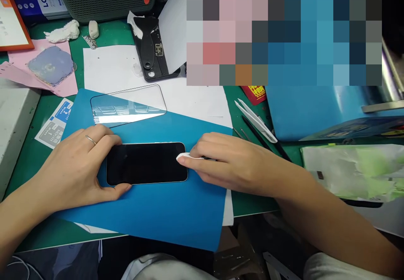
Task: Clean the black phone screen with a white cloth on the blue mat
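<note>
A black phone (145,163) lies screen up on a blue mat (176,212). My left hand (75,166), with a ring on one finger, clamps the phone's left end between fingers and thumb. My right hand (227,162) pinches a small white wipe (186,158) against the phone's right end. A clear screen protector (128,105) with a black border lies on the mat just beyond the phone.
White paper (110,65) lies under the mat on a green bench. Another opened phone with a black tool (151,48) sits behind. White tweezers (255,120) and thin black picks lie to the right, by a blue box (315,111). Pink paper with a grey pad (50,65) is at left.
</note>
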`<state>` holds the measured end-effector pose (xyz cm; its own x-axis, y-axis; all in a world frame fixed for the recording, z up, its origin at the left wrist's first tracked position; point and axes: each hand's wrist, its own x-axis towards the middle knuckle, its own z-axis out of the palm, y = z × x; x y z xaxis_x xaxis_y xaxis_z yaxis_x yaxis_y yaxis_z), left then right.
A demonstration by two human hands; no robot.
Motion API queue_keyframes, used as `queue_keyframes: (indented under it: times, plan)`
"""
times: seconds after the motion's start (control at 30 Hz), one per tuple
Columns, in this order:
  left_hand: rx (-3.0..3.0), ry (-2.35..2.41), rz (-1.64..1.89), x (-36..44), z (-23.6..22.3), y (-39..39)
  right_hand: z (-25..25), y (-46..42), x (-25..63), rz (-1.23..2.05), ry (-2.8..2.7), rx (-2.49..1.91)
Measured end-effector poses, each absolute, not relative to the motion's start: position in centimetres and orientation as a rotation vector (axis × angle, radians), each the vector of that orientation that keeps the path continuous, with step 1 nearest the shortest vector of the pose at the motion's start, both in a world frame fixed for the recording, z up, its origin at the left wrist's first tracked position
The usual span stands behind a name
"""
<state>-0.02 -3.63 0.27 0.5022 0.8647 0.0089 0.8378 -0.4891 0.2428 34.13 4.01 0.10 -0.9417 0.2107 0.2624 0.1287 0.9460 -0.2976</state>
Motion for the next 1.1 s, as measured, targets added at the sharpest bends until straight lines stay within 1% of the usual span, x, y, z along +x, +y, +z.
queue_keyframes:
  times: [0.2,0.33,0.67,0.8,1.1]
  plan:
    - [2.517,1.466,0.228,0.0,0.3,-3.7,0.1,4.1,34.6,0.482,-2.845,-0.308]
    - [2.523,1.466,0.19,0.2,0.4,-3.8,0.2,4.0,34.8,0.532,-2.87,-0.299]
    - [2.529,1.471,0.181,-0.2,0.0,-3.6,0.6,3.8,35.0,0.547,-2.884,-0.321]
    - [2.544,1.481,0.159,-0.1,0.0,-3.5,0.6,4.0,35.2,0.601,-2.928,-0.306]
    - [2.528,1.472,0.158,0.2,0.2,-3.4,0.7,3.8,35.2,0.583,-2.895,-0.325]
